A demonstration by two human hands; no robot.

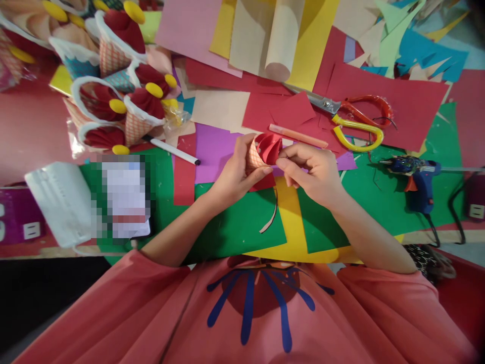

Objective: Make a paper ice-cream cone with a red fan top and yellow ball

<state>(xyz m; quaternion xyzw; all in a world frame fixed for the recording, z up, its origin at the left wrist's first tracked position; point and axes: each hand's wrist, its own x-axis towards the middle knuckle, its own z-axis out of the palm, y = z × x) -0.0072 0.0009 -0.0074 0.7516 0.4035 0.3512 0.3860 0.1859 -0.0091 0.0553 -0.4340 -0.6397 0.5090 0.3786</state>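
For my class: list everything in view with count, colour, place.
Held cone: one, checked and red, centre
Other cones: many, mixed colours, upper left
Scissors: one, silver, red and yellow, upper right
Glue gun: one, blue, right
Marker: one, white and black, left of centre
Slim stick: one, pale orange, above centre
Paper roll: one, cream, top centre
Paper sheets: many, red, yellow, green, purple, cream, throughout
Paper scraps: many, mixed colours, upper right
Thin strip: one, dark and pale, below centre
Cables: count unclear, dark, lower right
Phone: one, colour mostly pixelated, left
Oblong case: one, white, far left
Shirt: one, pink and blue, bottom
Left hand: one, bare, holding the cone
Right hand: one, bare, at the cone
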